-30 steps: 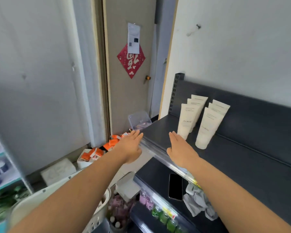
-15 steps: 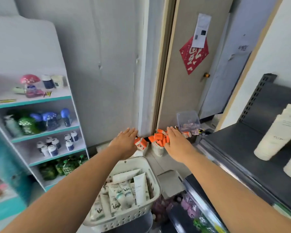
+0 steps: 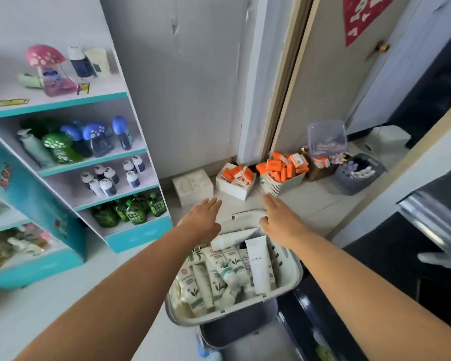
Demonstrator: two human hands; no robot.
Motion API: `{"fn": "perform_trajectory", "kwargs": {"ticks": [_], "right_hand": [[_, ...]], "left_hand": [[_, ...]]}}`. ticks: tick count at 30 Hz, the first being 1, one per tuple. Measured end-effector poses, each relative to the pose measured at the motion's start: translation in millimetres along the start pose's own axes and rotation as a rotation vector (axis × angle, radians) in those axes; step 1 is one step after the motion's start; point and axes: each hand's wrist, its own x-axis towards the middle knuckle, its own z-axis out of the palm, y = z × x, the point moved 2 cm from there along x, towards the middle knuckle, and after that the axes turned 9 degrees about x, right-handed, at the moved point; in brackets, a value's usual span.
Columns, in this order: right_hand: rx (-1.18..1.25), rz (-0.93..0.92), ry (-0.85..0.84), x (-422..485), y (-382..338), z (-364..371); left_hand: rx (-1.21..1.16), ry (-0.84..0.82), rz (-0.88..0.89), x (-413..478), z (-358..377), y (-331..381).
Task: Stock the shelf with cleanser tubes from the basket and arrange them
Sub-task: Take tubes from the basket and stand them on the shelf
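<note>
Both hands have swung from the dark shelf (image 3: 433,216) down to the basket (image 3: 293,281). The left hand (image 3: 203,220) and right hand (image 3: 279,220) hover over its far rim, flat-fingered and holding nothing, so a fresh pick looks due. Inside, the white cleanser tube (image 3: 258,267) lies lengthwise away from the person, apparently cap end nearest.

Small retail shop, toiletries corner. A teal-and-white tiered display shelf (image 3: 57,106) on the left holds stock in repeated rows: blue mushroom-capped bottles (image 3: 97,138), small white-and-navy bottles (image 3: 107,178) and green spouted pouches (image 3: 133,209). A white plastic basket (image 3: 292,280) is packed with white cleanser tubes (image 3: 257,264) of a few matching kinds. On the pale tiled floor (image 3: 310,201) by the beige door (image 3: 323,74), a white open box (image 3: 235,190) and a white slotted bin (image 3: 274,187) are heaped with identical orange cartons (image 3: 281,170). A dark metal shelf unit with shiny front rail (image 3: 432,220) is at the right edge.
</note>
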Motion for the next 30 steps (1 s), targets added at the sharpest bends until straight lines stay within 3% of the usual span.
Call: {"fn": "perform_trajectory", "kwargs": {"ticks": [12, 17, 22, 30], "right_hand": [[0.117, 0.295, -0.288, 12.8, 68.5, 106.2], [0.239, 0.41, -0.314, 11.0, 91.7, 147.8], [0.26, 0.519, -0.234, 7.0, 92.2, 162.0], [0.493, 0.645, -0.155, 17.7, 108.5, 188.4]], "left_hand": [[-0.168, -0.285, -0.174, 2.3, 120.7, 3.0], [-0.121, -0.234, -0.187, 17.8, 135.6, 6.4], [-0.093, -0.227, -0.175, 44.2, 150.0, 15.8], [-0.031, -0.122, -0.32, 76.4, 155.5, 29.3]]}}
